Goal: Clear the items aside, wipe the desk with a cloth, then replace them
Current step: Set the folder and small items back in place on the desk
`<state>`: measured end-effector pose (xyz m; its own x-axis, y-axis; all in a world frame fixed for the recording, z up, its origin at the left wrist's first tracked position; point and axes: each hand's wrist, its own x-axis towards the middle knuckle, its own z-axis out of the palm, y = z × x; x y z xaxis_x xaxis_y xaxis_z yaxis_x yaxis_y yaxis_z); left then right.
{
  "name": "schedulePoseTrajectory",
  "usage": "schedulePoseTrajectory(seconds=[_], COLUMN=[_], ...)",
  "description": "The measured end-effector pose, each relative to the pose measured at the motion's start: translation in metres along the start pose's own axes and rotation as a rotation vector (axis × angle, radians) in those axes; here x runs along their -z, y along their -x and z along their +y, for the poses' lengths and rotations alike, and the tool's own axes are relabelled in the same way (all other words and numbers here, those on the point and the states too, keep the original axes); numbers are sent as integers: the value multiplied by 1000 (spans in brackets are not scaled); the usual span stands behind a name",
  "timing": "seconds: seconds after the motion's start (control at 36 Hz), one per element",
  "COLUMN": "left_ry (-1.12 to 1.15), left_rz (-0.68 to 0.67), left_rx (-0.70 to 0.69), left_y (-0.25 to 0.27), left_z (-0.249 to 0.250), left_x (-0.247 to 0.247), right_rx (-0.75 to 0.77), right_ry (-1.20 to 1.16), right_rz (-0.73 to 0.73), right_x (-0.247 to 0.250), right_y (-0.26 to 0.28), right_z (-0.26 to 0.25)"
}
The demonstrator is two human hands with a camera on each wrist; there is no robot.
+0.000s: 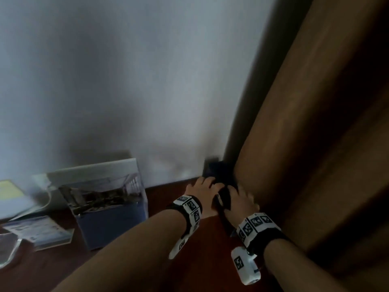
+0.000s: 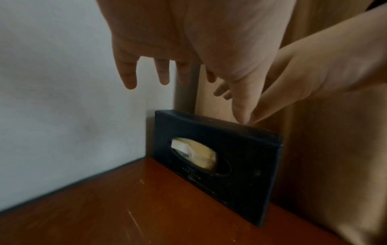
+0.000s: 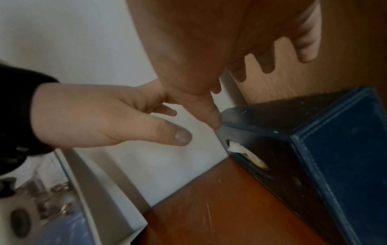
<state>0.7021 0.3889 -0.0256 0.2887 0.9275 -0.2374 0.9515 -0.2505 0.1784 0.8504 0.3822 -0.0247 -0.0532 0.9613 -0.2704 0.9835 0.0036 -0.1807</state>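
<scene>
The dark rectangular tissue box (image 2: pixel 217 155) with an oval slot stands on edge in the back corner of the reddish-brown wooden desk (image 2: pixel 130 213), leaning against the tan wooden panel (image 2: pixel 314 149). The left hand (image 1: pixel 200 189) hangs over it with loose, spread fingers gripping nothing, while the right hand (image 1: pixel 241 200), fingers extended, only touches the box's top edge. Balanced on its narrow side, the box could tip forward onto the desk if nudged before being properly held.

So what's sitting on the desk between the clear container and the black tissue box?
Nothing: in the head view, only bare desk and the left hand separate clear container and tissue box.
</scene>
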Motion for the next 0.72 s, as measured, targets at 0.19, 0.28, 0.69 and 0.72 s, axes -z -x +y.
schedulePoseTrajectory(seconds=[0.19,0.28,0.69,0.72], left_ry=[-75,-71,-108,-101], left_rz=[-127,-164,-132,-125], left_rx=[7,7,-21,-16], left_y=[-45,-59,-89,-88], left_z=[-6,-11,-11,-12], left_x=[-15,-15,-14,-14], right_rx=[-74,-92,93,117], right_ry=[-32,-46,175,187], right_rz=[-84,-108,18,22], right_x=[-18,-28,-40,-38], right_y=[-37,-45,-33,-31], right_z=[5,7,40,43])
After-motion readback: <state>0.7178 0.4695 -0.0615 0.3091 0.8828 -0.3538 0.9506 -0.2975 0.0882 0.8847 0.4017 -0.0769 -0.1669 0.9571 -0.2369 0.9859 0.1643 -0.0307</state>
